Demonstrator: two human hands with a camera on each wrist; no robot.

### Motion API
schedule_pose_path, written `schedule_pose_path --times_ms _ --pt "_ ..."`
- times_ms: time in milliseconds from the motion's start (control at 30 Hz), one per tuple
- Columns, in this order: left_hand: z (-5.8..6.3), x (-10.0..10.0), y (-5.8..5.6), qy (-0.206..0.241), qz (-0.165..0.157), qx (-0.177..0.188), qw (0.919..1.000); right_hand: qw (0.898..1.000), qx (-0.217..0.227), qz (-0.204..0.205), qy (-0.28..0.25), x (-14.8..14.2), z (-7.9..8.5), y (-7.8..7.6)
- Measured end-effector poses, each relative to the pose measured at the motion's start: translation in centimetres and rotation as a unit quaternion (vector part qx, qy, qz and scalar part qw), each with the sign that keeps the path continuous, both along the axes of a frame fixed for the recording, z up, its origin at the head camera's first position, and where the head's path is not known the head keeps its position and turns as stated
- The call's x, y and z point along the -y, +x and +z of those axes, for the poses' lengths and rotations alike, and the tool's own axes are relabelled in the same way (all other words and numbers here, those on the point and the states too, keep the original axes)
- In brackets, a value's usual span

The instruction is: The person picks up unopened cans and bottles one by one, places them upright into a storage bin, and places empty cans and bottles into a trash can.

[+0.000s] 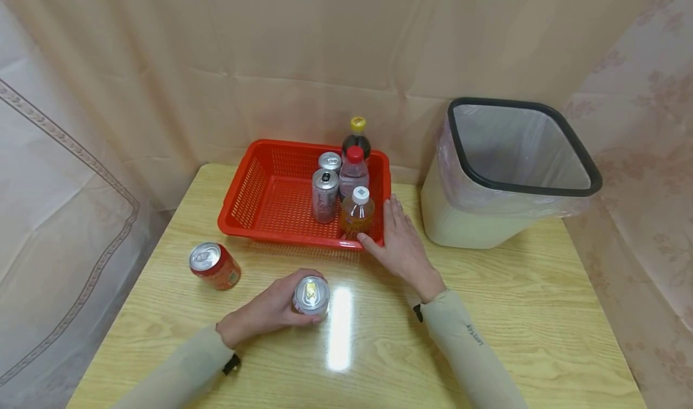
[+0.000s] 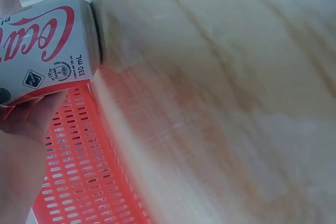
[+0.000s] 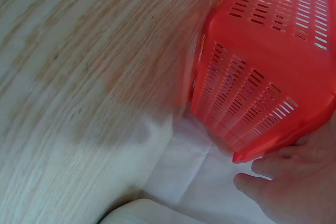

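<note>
My left hand (image 1: 281, 304) grips a silver Coca-Cola can (image 1: 312, 298) over the table, in front of the red basket (image 1: 287, 236). Red lettering on the can (image 2: 47, 51) shows in the left wrist view. At the basket's front right corner rests my right hand (image 1: 399, 249), fingers straight along the outer side and thumb at the front rim. Inside the basket, to the right, stand two silver cans, one (image 1: 325, 198) before the other (image 1: 329, 161). Beside them are a white-capped bottle (image 1: 357, 215) of amber drink, a red-capped bottle (image 1: 354, 169) and a yellow-capped dark bottle (image 1: 357, 141), partly hidden.
A red can (image 1: 216, 267) stands on the table (image 1: 281, 373) at the left, in front of the basket. On the right is a cream bin (image 1: 465, 222) with a black rim and clear liner. Beige cloth (image 1: 303, 54) hangs behind the table.
</note>
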State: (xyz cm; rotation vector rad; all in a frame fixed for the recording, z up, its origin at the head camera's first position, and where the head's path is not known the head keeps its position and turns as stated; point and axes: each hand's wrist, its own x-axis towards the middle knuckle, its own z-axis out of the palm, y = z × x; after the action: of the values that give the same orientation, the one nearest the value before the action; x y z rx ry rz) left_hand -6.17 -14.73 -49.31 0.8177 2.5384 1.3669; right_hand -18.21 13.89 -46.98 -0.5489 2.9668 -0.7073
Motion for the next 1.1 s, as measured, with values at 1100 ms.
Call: schedule_pose_path --times_ms 1100 --pt "9.1 -0.3 -1.8 0.087 0.091 -0.157 0.9795 1.000 -0.003 0.006 0.004 0.0 0.1 0.0"
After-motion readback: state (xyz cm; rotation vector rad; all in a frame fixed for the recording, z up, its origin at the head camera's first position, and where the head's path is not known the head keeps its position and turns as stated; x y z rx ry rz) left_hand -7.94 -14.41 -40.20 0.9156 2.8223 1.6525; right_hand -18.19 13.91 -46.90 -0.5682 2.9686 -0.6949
